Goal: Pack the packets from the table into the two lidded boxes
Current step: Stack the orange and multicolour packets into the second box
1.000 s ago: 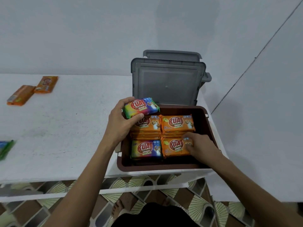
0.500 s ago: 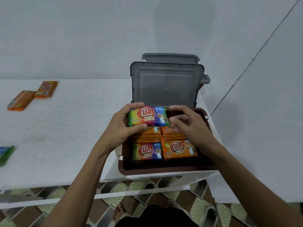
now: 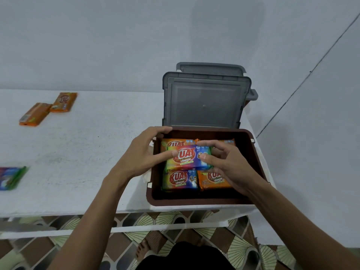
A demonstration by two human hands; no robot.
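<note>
A person leans over a white table (image 3: 81, 152), both hands working inside a brown box (image 3: 194, 201) that sits at the table's right end with its grey lid (image 3: 204, 102) swung up and standing behind it. A second grey lid (image 3: 210, 68) shows just beyond the first, though the box beneath it is hidden. The left hand (image 3: 142, 156) and the right hand (image 3: 226, 164) meet over a rainbow-coloured packet (image 3: 187, 157), which lies flat across the middle of the box on top of the packets already packed; the left thumb presses on its left part, the right thumb and fingertips pinch its right end, and the other fingers of both hands are loosely spread. Whether the packet has been fully let down onto the layer below cannot be told from this angle. Under it, two orange packets (image 3: 175, 142) peek out along the far side, while another rainbow packet (image 3: 180, 179) and an orange packet (image 3: 212, 179) lie side by side nearest the person. Well apart on the far left of the table, two more orange packets (image 3: 63, 102) lie touching at a corner, and a blue and green packet (image 3: 10, 177), blurred, rests at the left edge. Patterned floor tiles (image 3: 165, 221) show below the table.
</note>
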